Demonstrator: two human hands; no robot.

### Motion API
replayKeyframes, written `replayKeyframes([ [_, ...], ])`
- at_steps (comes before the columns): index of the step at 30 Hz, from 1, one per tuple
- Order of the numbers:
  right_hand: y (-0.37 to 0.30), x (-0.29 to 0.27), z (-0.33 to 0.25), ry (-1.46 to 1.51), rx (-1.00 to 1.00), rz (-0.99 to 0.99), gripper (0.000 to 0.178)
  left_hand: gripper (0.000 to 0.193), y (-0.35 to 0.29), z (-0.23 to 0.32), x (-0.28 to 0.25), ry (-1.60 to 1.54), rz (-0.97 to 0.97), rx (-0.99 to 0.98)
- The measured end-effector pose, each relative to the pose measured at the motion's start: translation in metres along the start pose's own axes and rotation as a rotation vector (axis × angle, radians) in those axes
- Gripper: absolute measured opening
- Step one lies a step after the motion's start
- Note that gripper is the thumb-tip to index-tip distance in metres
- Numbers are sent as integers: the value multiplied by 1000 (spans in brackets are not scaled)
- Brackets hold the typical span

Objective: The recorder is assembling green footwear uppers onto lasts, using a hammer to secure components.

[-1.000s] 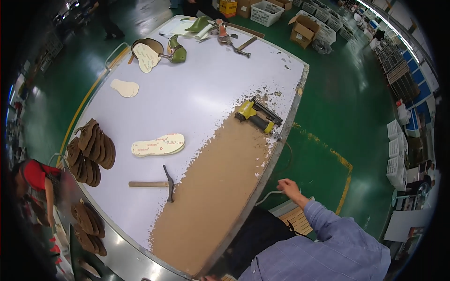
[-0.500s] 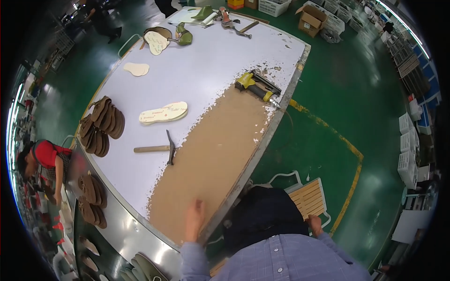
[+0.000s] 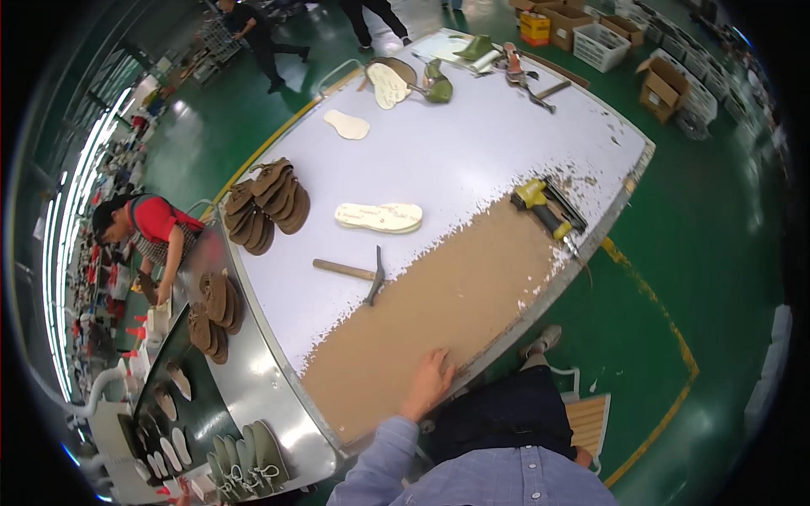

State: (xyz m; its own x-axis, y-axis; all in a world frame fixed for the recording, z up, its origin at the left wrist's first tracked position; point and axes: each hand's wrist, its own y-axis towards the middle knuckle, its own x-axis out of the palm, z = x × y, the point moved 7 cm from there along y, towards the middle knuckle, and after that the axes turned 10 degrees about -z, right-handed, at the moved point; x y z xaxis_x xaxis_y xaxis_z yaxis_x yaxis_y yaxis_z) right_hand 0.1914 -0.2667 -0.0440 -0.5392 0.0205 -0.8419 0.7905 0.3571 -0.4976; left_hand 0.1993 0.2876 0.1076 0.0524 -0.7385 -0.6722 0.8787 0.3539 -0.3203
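Note:
My left hand [image 3: 429, 384] rests on the worn brown strip of the worktable [image 3: 456, 291], by its near edge, fingers stretched out and holding nothing. Only a sliver of my right hand [image 3: 583, 456] shows, beside the wooden-slatted chair [image 3: 588, 420]; its fingers are hidden. A hammer [image 3: 346, 270] with a wooden handle lies beyond my left hand. Behind the hammer is a small stack of cream insoles [image 3: 380, 218]. Toward the right edge lies a yellow and black pneumatic nail or staple gun [image 3: 547, 207], its hose fitting at the table's edge.
Brown shoe uppers [image 3: 268, 207] are piled at the table's left, with more [image 3: 216, 314] on the metal side table [image 3: 266, 379]. Green shoes [image 3: 246, 460] stand at lower left. A co-worker in red [image 3: 156, 221] works at left. Another hammer [image 3: 553, 89] lies at the far end.
My view has swung left, shifting the scene rightward. My left hand has gone from raised and curled to lying on the tabletop. Less of my right hand shows by the chair.

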Motion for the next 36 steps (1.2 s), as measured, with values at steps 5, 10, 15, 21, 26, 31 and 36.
replayKeyframes([
  [5, 80, -55, 37, 1160, 620, -172, 19, 48, 49, -4, 14, 20, 312, -115],
  [10, 163, -160, 68, 1433, 695, 77, 24, 56, 67, 3, 34, 326, 523, -604],
  [15, 173, -214, 108, 1418, 602, 264, 27, 55, 69, 9, 25, 432, 474, -591],
  [21, 121, -161, 97, 1394, 1004, -38, 30, 38, 161, 41, -43, 520, 723, -441],
  [26, 144, -156, 81, 1287, 904, -5, 30, 64, 294, -179, -120, 1226, 320, -766],
  [31, 109, -166, 68, 1351, 1041, 204, 28, 64, 465, -154, -90, 976, 500, -504],
  [36, 95, -156, 43, 1295, 1100, 195, 28, 65, 497, -145, -96, 758, 630, -439],
])
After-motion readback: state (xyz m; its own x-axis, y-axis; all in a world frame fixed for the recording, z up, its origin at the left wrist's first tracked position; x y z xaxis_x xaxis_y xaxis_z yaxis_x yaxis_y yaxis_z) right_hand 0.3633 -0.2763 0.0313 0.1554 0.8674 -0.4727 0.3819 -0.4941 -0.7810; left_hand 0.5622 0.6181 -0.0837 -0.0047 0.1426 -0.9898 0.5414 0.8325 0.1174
